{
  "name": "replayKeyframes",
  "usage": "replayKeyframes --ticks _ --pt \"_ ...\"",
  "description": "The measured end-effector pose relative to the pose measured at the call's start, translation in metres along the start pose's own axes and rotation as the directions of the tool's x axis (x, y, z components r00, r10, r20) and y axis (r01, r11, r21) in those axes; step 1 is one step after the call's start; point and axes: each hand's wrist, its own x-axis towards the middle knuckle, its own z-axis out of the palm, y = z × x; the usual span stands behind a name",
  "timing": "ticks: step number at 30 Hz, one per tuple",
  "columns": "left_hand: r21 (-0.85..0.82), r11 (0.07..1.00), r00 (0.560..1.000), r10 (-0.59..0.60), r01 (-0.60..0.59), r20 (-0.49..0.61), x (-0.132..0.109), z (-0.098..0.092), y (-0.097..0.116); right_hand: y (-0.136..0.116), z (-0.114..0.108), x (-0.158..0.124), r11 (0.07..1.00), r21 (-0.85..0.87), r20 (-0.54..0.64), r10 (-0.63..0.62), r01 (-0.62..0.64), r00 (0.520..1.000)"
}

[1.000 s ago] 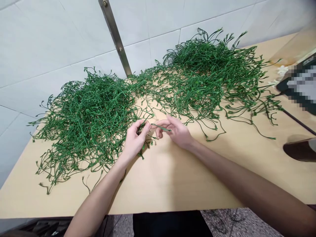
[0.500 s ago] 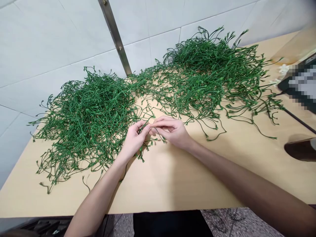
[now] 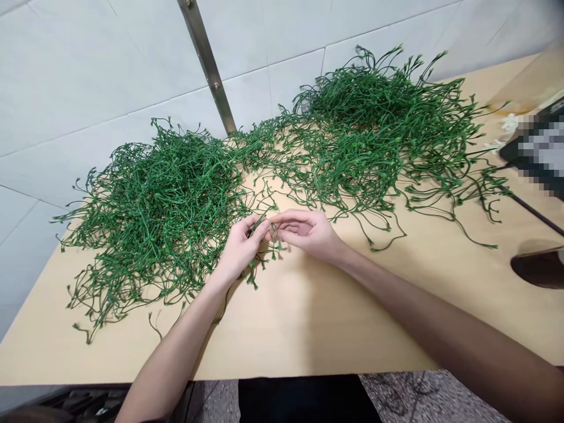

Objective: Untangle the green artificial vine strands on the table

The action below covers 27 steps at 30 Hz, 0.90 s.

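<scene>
Thin green plastic stems lie in a big tangled left pile (image 3: 163,194) and a right pile (image 3: 374,123) on the pale wooden table (image 3: 264,335). My left hand (image 3: 242,244) is closed on a few green stems (image 3: 252,273), whose tips hang below its fingers. Touching it at the fingertips, my right hand (image 3: 306,232) pinches part of the same stems between thumb and index finger. Where the fingertips meet, the stems are partly hidden.
A white tiled wall (image 3: 110,64) with a metal strip (image 3: 209,67) stands behind the table. At the right are a dark-framed object (image 3: 533,155), white bits (image 3: 510,123), a thin dark rod (image 3: 537,214) and a dark round object (image 3: 537,268).
The fingers of my right hand have shifted slightly, and the stem tips below them have swung a little to the left. My left hand keeps its hold.
</scene>
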Motion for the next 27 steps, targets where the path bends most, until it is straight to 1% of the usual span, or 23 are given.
replayKeyframes --ticks 4,6,9,11,13,17,19,21,24,27 --pt "-0.076 0.996 0.996 -0.046 0.052 0.078 0.000 -0.001 0.001 0.002 0.003 -0.001 0.982 -0.131 -0.057 -0.144 0.135 0.988" --pt "-0.091 0.993 0.992 -0.060 0.070 0.107 0.000 -0.001 0.000 0.001 0.003 -0.002 0.970 -0.182 -0.072 -0.175 0.160 0.982" --pt "-0.090 0.992 0.989 -0.076 0.087 0.124 0.001 -0.002 -0.001 0.000 0.002 -0.002 0.964 -0.211 -0.058 -0.177 0.161 0.983" --pt "-0.084 0.991 0.988 -0.089 0.101 0.129 0.001 -0.001 0.000 0.000 0.002 -0.001 0.975 -0.171 -0.054 -0.157 0.146 0.986" --pt "-0.062 0.994 0.988 -0.085 0.093 0.132 0.000 0.000 0.001 0.000 0.002 0.001 0.989 -0.089 -0.062 -0.121 0.116 0.991" --pt "0.043 0.999 0.996 -0.024 0.021 0.087 -0.003 0.002 0.003 -0.004 0.005 0.002 1.000 0.016 -0.069 0.007 -0.006 0.998" --pt "0.104 0.994 0.998 0.018 -0.025 0.066 -0.003 0.002 0.004 -0.007 0.005 0.002 0.997 0.033 -0.068 0.065 -0.063 0.996" --pt "0.147 0.987 0.997 0.050 -0.058 0.057 -0.004 0.003 0.005 -0.010 0.006 0.001 0.995 0.033 -0.076 0.095 -0.092 0.993" --pt "0.174 0.980 0.995 0.084 -0.091 0.050 -0.005 0.004 0.005 -0.013 0.004 0.001 0.990 0.006 -0.075 0.137 -0.137 0.988" --pt "0.204 0.968 0.989 0.145 -0.148 0.027 -0.006 0.005 0.004 -0.013 0.000 0.001 0.984 0.008 -0.057 0.178 -0.178 0.982"
